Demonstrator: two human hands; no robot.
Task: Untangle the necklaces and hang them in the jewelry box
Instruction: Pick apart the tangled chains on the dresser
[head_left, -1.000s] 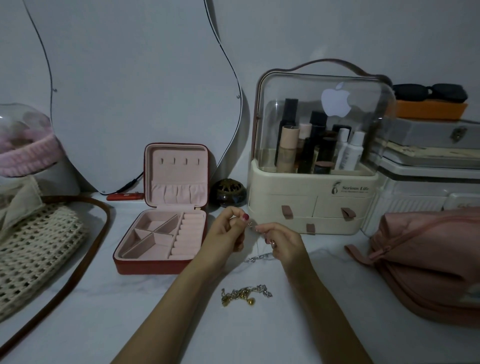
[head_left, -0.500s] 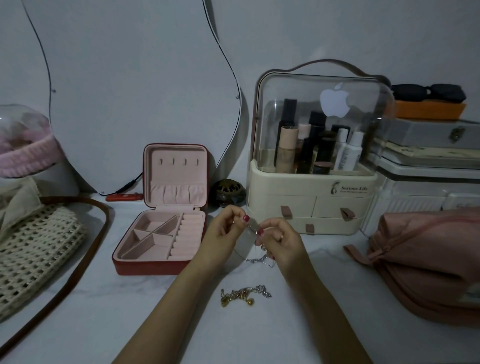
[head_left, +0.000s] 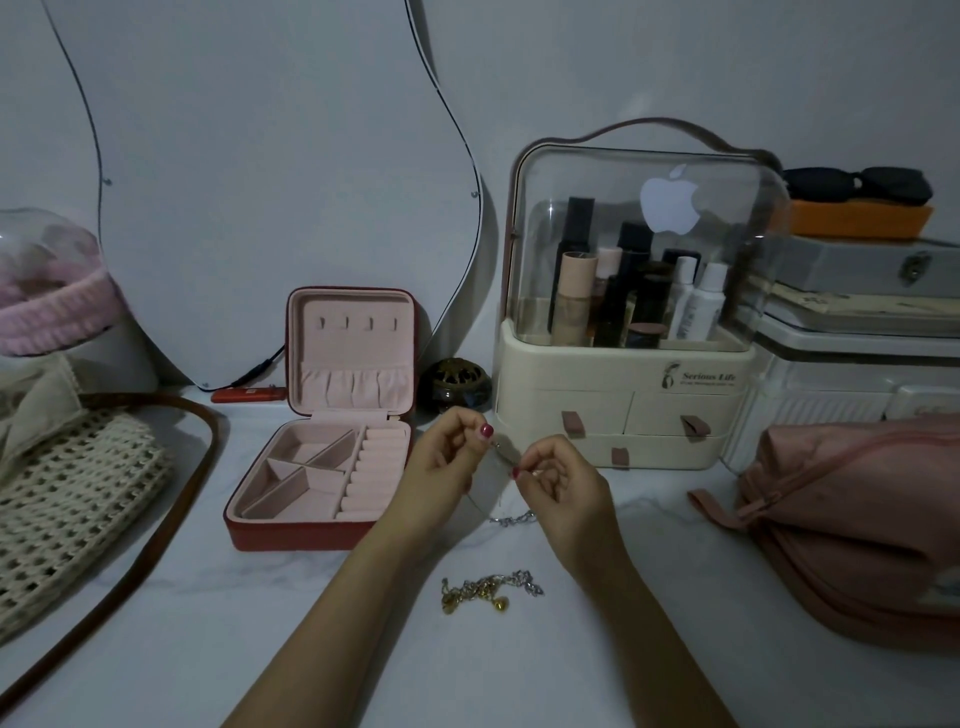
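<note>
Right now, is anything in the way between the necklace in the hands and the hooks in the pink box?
Nothing visible blocks it. The left hand and right hand pinch the silver necklace just right of the open jewelry box. Its lid stands up and the hooks are bare.

Two hands work over the table: the left hand (head_left: 449, 460) and the right hand (head_left: 563, 486), pinching one thin silver chain (head_left: 511, 518) between them. One tangle of gold and silver chains (head_left: 488, 592) lies on the table; how many it contains cannot be told. One jewelry box (head_left: 332, 426) stands open with four hooks (head_left: 357, 324) in its lid, beside one cosmetics organizer (head_left: 623, 400) with three drawer tabs.
</note>
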